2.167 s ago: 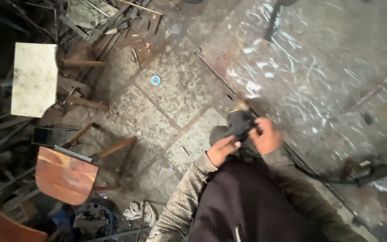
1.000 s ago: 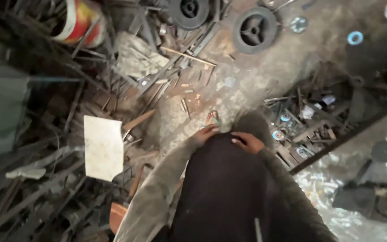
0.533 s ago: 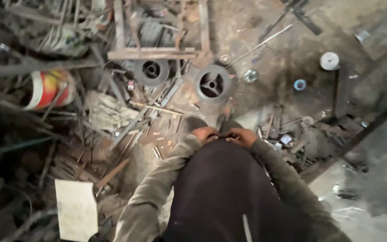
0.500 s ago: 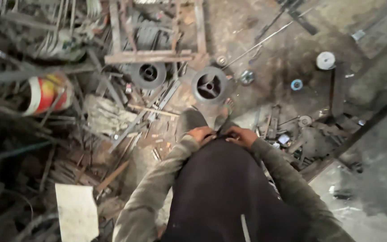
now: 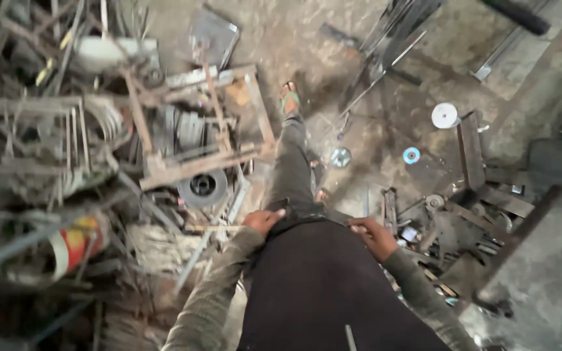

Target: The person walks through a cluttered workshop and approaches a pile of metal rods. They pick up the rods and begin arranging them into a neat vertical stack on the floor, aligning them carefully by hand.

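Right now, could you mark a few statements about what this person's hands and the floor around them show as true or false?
1. Both hands rest at the hem of the dark apron. True: left hand, right hand.
2. The right hand grips a hammer. False: no tool shows in it.
3. A white disc lies on the floor at the right. True.
4. The red and yellow can lies at the right. False: it lies at the left, among scrap metal.

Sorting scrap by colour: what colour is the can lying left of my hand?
Red and yellow can, left of the left hand; head view.
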